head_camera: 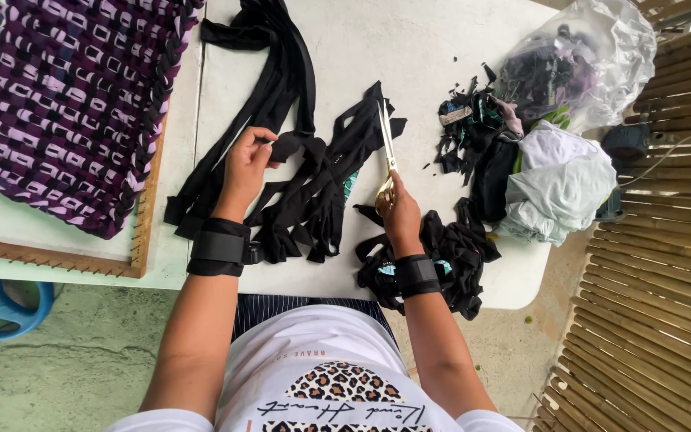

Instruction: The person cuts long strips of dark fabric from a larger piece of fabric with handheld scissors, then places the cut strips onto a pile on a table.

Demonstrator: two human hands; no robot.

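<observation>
A white table (pixel 441 48) fills the view, and at ten o'clock on it lies a woven purple, black and white mat (pixel 57 104) stretched on a wooden frame (pixel 144 232). At two o'clock sits a crumpled clear plastic bag (pixel 601 48) stuffed with dark fabric scraps, with a bundle of white cloth (pixel 561 184) just below it at three o'clock. Black fabric strips (pixel 313 184) sprawl across the centre, their long axis running from twelve o'clock down toward six. A smaller heap of black cut pieces (pixel 457 256) lies at five o'clock. The left hand (pixel 245 168) is closed, pinching one strip's end between thumb and fingers. The right hand (pixel 400 216) is clasped through the handles of gold-coloured scissors (pixel 385 152), blades nearly together, tips pointing to twelve o'clock over the strips.
</observation>
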